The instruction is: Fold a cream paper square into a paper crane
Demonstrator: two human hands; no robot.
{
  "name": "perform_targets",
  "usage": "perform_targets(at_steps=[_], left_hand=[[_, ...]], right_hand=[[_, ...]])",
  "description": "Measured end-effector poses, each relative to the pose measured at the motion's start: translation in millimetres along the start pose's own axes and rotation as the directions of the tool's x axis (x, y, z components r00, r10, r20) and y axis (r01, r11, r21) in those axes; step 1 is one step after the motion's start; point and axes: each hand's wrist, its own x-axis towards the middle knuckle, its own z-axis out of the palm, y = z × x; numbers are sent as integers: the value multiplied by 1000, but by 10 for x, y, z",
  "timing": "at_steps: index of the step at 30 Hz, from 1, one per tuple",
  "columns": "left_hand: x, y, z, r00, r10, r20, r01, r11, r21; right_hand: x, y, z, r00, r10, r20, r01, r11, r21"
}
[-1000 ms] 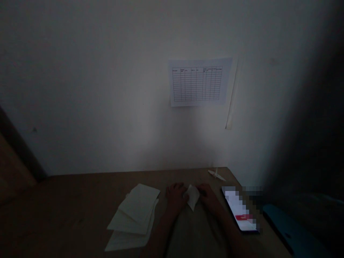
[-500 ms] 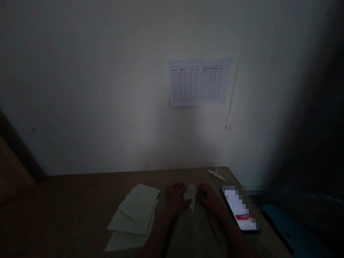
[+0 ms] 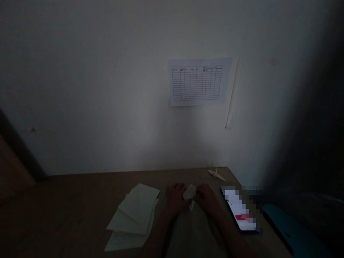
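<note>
lying between hands [image 3: 176, 197] [image 3: 207, 198], folded paper [image 3: 190, 192] seemingly points lengthwise nearward.

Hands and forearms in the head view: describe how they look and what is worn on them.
The left hand and right hand are bare, with slim fingers and no gloves. The left forearm and right forearm show no sleeves. The light is too dim to tell whether there are rings or small markings.

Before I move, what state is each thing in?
Small paper: folded
Left hand: thumb on small paper
Right hand: fingers curled at small paper
Paper bird: wings spread
Paper sheets: overlapping
Phone: face up, screen lit
Printed chart: on wall
</note>
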Motion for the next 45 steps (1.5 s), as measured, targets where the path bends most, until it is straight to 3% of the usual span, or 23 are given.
perform_targets(at_steps=[12,21,30,37,41,45], left_hand=[[-3,22,-90,993,11,116,-14,1000,24],[-13,35,-99,992,16,128,-17,1000,10],[-8,15,-72,993,12,121,-14,1000,16],[-18,-3,-63,989,44,139,-47,999,23],[-24,-5,-37,993,55,103,-54,998,-16],[10,-47,7,997,66,-32,-68,993,-93]], right_hand=[[29,-77,-10,1000,31,-7,-31,997,-72],[48,-99,6,998,50,-34,-53,992,-112],[68,-31,5,998,56,-19,-57,998,-35],[33,1,-4,995,73,-71,-71,997,39],[29,16,2,996,37,-86,-32,998,54],[14,23,-4,997,-7,-72,14,994,104]])
